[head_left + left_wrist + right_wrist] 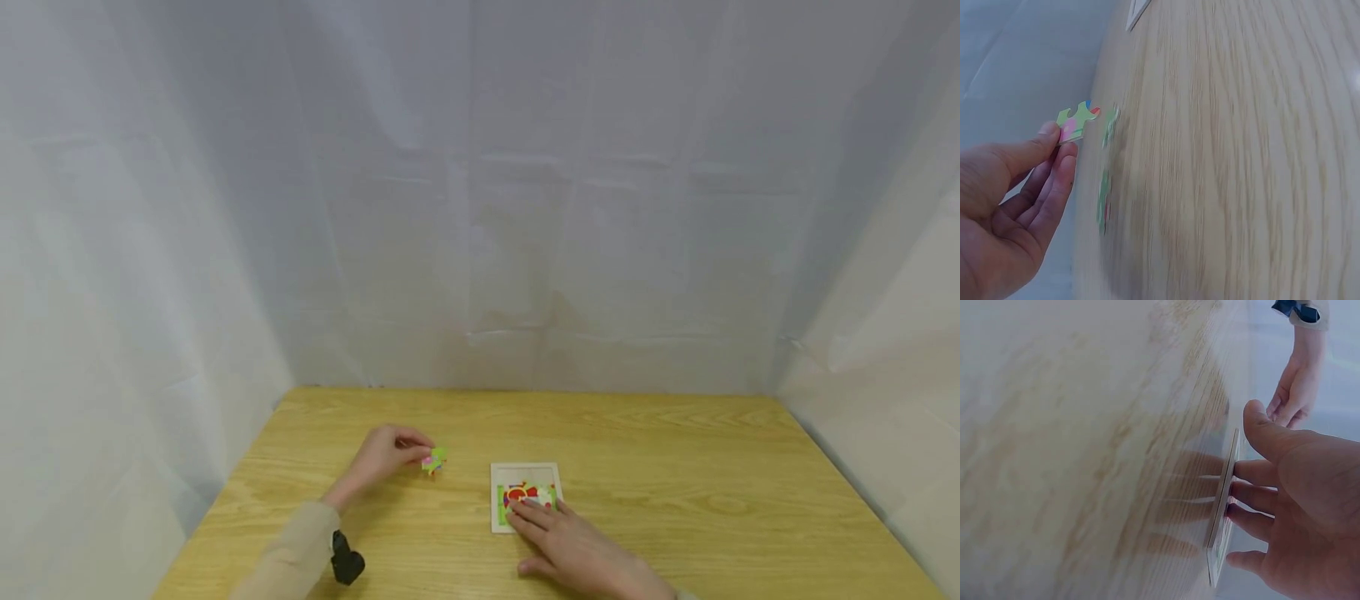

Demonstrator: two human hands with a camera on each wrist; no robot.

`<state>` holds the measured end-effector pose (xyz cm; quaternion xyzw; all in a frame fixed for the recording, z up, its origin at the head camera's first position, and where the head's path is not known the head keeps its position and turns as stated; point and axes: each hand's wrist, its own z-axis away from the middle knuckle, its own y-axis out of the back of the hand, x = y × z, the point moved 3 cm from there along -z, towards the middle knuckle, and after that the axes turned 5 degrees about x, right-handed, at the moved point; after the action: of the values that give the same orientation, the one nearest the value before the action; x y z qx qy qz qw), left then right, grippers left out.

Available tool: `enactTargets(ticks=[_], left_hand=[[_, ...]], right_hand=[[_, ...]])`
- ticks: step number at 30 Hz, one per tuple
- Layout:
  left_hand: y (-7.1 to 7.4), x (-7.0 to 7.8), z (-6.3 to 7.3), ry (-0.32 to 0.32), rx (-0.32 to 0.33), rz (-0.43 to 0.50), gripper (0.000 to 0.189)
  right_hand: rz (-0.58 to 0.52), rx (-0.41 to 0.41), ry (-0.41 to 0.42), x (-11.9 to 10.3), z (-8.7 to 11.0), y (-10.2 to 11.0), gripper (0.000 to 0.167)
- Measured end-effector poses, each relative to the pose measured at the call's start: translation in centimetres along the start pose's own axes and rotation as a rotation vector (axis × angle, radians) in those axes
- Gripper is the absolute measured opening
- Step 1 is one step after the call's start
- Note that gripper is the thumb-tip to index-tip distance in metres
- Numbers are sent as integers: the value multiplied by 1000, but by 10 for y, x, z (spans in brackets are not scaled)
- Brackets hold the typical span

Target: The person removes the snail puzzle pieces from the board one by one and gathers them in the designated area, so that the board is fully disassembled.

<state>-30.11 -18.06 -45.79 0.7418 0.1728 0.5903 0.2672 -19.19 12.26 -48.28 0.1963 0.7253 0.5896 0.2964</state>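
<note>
My left hand (384,456) pinches a jigsaw piece (1074,123) between thumb and fingertips. The piece is light green with a pink patch and bits of blue and red, and is held above the table. Two more greenish pieces (1110,127) lie below it in the left wrist view, blurred. To the right sits a pale puzzle tray (525,467) whose near part holds a picture in green, red and purple; bare backing shows at its far end. My right hand (576,546) lies over the tray's near right corner, its extended fingers touching the picture and hiding some of it.
The wooden table (675,467) carries all of this. Pale sheeting (480,208) hangs behind it and on both sides. A black device (347,560) is strapped at the left wrist over a light sleeve (296,546).
</note>
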Motion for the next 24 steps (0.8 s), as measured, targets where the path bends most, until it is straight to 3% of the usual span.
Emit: enactTargets(ticks=[6,11,18,24], left_hand=[[31,-21,5,53,36,-18,14],[51,-35,11,54,58,-79,14],[69,-47,15,48,59,-81,14],[75,-55,16,62,76,-94,14]], right_hand=[[5,2,3,1,0,0,68],[-6,-13,-13,0,0,0,69],[-12,-14,-13,0,0,1,69],[-21,-13,-14,-1,0,2,70]])
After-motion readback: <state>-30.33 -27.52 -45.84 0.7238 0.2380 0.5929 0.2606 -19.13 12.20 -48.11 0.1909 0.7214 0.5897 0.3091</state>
